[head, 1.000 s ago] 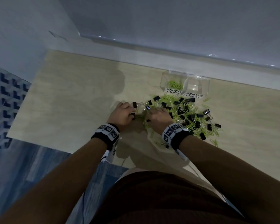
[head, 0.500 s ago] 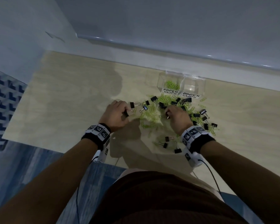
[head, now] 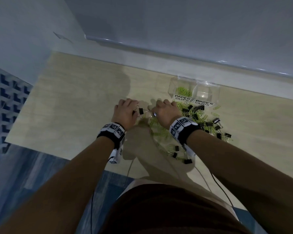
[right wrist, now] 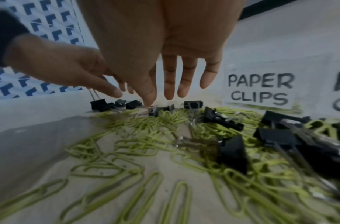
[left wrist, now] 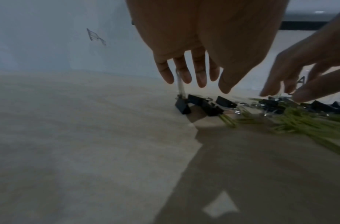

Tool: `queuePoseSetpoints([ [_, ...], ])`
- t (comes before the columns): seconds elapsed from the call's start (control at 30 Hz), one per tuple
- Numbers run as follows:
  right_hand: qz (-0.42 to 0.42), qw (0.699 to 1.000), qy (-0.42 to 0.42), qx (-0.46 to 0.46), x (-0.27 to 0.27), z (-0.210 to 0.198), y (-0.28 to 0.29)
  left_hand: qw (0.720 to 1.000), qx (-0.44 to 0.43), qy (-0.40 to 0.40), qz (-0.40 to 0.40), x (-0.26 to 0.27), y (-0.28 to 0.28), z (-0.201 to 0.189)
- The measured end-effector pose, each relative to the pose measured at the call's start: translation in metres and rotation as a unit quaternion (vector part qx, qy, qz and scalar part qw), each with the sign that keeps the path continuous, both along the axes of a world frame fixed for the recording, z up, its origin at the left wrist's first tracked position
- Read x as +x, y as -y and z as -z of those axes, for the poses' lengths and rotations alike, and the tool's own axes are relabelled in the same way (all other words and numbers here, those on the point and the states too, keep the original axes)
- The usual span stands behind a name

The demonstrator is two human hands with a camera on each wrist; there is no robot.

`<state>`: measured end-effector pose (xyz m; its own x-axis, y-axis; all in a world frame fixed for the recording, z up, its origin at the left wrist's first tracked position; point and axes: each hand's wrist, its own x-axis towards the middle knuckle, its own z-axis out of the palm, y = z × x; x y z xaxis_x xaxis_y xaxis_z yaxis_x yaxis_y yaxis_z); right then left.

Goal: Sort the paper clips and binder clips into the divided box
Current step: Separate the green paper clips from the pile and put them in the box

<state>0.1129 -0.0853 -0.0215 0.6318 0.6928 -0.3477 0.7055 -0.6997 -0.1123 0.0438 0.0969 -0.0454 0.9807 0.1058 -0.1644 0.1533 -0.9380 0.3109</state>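
Green paper clips (head: 161, 130) and black binder clips (head: 195, 109) lie mixed on the pale table in front of a clear divided box (head: 208, 84). Its left cell, labelled PAPER CLIPS (right wrist: 260, 89), holds some green clips; the right cell, labelled BINDER CLIPS (head: 203, 103), looks empty. My left hand (head: 134, 107) pinches the wire handles of a binder clip (left wrist: 182, 104) at the pile's left edge. Close beside it, my right hand (right wrist: 152, 100) points down, thumb and forefinger meeting on the wire handle of another binder clip (right wrist: 155, 111); its other fingers are straight.
A wall and a ledge (head: 159, 54) run just behind the box. The table's near edge (head: 41, 149) drops to a blue floor. A patterned panel (head: 5, 105) stands at the far left. Wrist cables (head: 216, 179) trail over the table's front.
My right hand has swung left from the middle of the pile to its left end, close to my left hand. The left hand has kept its clip and hardly moved.
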Motion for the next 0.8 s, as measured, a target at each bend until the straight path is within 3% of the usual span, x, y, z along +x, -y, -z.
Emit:
queuePoseSetpoints([
  [0.1, -0.007, 1.0, 0.007, -0.026, -0.001, 0.003, -0.005, 0.999, -0.004, -0.023, 0.041, 0.011, 0.011, 0.004],
  [0.2, -0.012, 1.0, 0.003, -0.016, -0.001, 0.007, -0.001, 0.999, 0.005, -0.041, 0.025, 0.018, 0.012, 0.008],
  [0.37, 0.004, 0.997, -0.065, 0.051, 0.003, 0.011, 0.023, 1.0, 0.015, 0.0, 0.008, 0.018, 0.015, 0.011],
  [0.47, 0.092, 0.979, -0.132, 0.127, 0.006, 0.011, 0.044, 0.996, -0.079, 0.004, 0.05, 0.029, 0.032, 0.011],
  [0.53, 0.172, 0.963, -0.131, 0.164, 0.01, 0.01, 0.057, 0.991, -0.112, -0.016, 0.072, 0.039, 0.047, 0.01],
  [0.67, 0.275, 0.941, -0.089, 0.175, 0.018, 0.006, 0.076, 0.989, -0.109, -0.066, 0.079, 0.053, 0.069, 0.012],
  [0.8, 0.297, 0.938, -0.079, 0.159, 0.022, 0.003, 0.079, 0.989, -0.11, -0.058, 0.078, 0.056, 0.069, 0.016],
])
